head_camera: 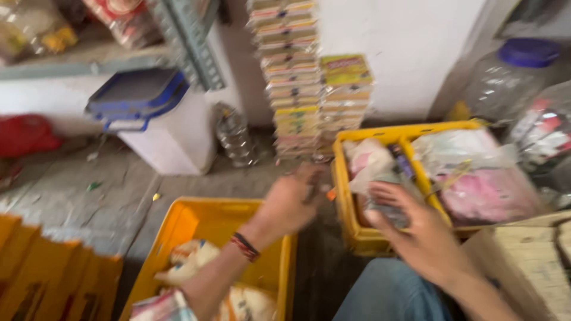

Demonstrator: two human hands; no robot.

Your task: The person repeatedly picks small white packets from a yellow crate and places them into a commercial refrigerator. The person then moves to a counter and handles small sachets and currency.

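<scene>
A small dark packet [389,214], glossy and blurred, sits clasped in the right hand [416,235] over the yellow plastic crate [351,229] of crinkled bags. The left hand [291,202] hovers beside it, fingers curled; whether it holds anything cannot be told. Stacked cardboard boxes [294,83] rise behind.

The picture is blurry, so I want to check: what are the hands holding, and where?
The right hand grips a dark packet around its middle. The left hand seems to pinch something small and dark; too blurred to tell.
</scene>
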